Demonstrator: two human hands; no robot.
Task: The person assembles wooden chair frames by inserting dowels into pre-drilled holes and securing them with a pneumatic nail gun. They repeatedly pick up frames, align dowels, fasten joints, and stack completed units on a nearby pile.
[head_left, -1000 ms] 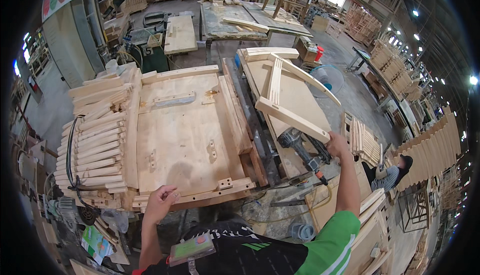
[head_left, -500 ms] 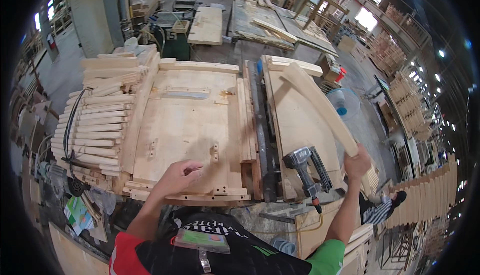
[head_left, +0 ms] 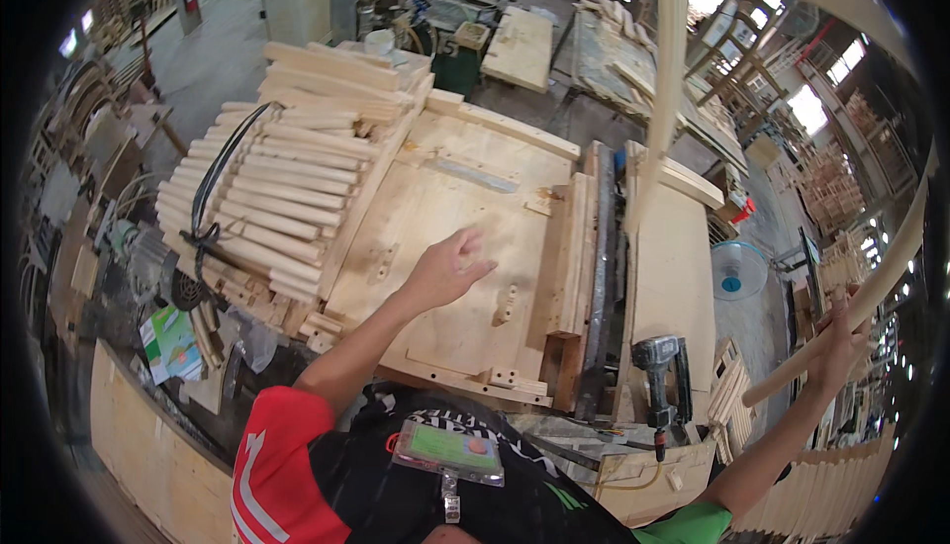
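Note:
My right hand [head_left: 839,331] is raised at the far right, gripping one leg of a pale wooden chair frame [head_left: 669,99] that arcs up over the bench and across the top of the view. My left hand [head_left: 447,269] hovers with fingers spread above the plywood jig board [head_left: 445,208] on the workbench, holding nothing. A grey power drill [head_left: 657,376] lies on the narrower board [head_left: 678,267] to the right of the jig, below the lifted frame.
A stack of pale turned wooden rails [head_left: 287,188] lies left of the jig, with a black cable [head_left: 213,188] draped over it. A blue fan [head_left: 737,272] stands on the floor to the right. More wooden chair parts [head_left: 821,475] lean at the lower right.
My right hand has lifted the chair frame off the right-hand board and swung it up and to the right. My left hand moved from the bench's front edge onto the jig board.

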